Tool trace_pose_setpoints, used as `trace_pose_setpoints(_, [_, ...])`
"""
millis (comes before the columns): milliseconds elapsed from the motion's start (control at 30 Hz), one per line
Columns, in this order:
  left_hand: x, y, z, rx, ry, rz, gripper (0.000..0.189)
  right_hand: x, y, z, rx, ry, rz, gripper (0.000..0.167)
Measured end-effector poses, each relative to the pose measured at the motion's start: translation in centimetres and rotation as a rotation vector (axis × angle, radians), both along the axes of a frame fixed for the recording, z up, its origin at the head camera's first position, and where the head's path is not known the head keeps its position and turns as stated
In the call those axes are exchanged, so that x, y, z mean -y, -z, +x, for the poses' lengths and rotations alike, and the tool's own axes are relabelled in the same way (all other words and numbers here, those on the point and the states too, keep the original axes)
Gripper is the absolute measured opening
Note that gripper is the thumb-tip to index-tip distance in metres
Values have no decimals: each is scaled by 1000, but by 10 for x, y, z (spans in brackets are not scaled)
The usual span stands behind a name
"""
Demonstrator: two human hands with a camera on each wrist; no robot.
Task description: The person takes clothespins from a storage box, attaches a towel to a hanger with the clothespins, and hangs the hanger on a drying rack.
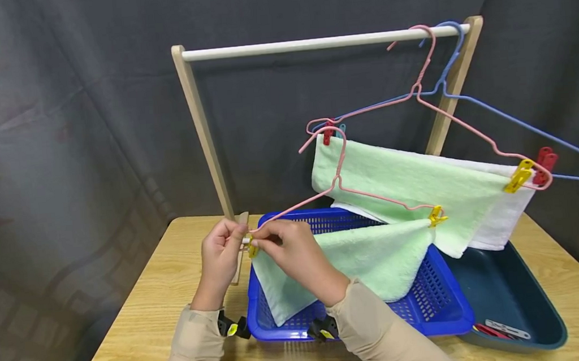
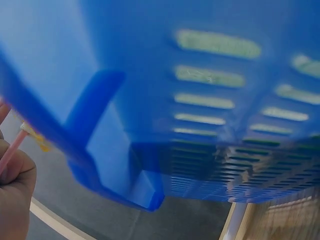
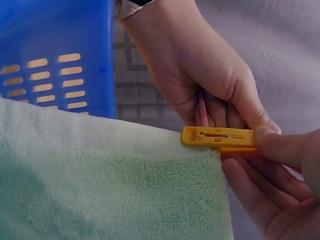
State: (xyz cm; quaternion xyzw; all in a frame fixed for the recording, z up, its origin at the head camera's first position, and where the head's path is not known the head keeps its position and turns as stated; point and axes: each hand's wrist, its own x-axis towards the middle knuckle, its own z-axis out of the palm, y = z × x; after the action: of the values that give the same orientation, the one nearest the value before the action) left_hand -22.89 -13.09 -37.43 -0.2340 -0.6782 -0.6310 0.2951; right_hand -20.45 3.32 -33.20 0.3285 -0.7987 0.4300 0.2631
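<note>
A pale green towel (image 1: 372, 256) hangs from a pink hanger (image 1: 316, 197) over a blue basket (image 1: 276, 333). In the head view my left hand (image 1: 221, 251) grips the hanger's left end. My right hand (image 1: 295, 253) pinches a yellow clothespin (image 3: 220, 136) between thumb and fingers. In the right wrist view that clothespin's jaws lie over the towel's top corner, beside the pink hanger wire. Another yellow clothespin (image 1: 436, 216) clips the towel at the hanger's right end. The left wrist view is mostly filled by the basket's side.
A wooden rack with a white bar (image 1: 299, 46) stands behind. At its right hang another pink hanger (image 1: 455, 121) and a blue hanger (image 1: 514, 120), with green and white towels clipped on. A dark tray (image 1: 545, 310) at the right holds red and white clothespins.
</note>
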Motion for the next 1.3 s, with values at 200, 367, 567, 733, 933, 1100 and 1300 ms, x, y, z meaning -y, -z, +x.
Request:
trace_pose_setpoints(200, [0,1,0,-8,9,6,19,0,1,3,67,2,-50,7])
trace_pose_setpoints(367, [0,1,0,21,12,20,19,1,2,4,108,-7,-96,9])
trace_pose_setpoints(567, [0,-1,1,43,8,16,17,1,2,3,130,-27,-122,9])
trace_pose_setpoints(733, [1,-1,1,40,3,11,17,2,3,3,143,-48,-141,10])
trace_pose_setpoints(933, [1,0,1,47,23,22,19,2,3,3,160,-63,-155,11])
trace_pose_setpoints(1100, [1,1,0,56,35,31,18,1,3,3,185,-66,-157,11])
trace_pose_setpoints(1300, [1,0,0,65,49,39,19,-2,2,3,180,-62,-147,12])
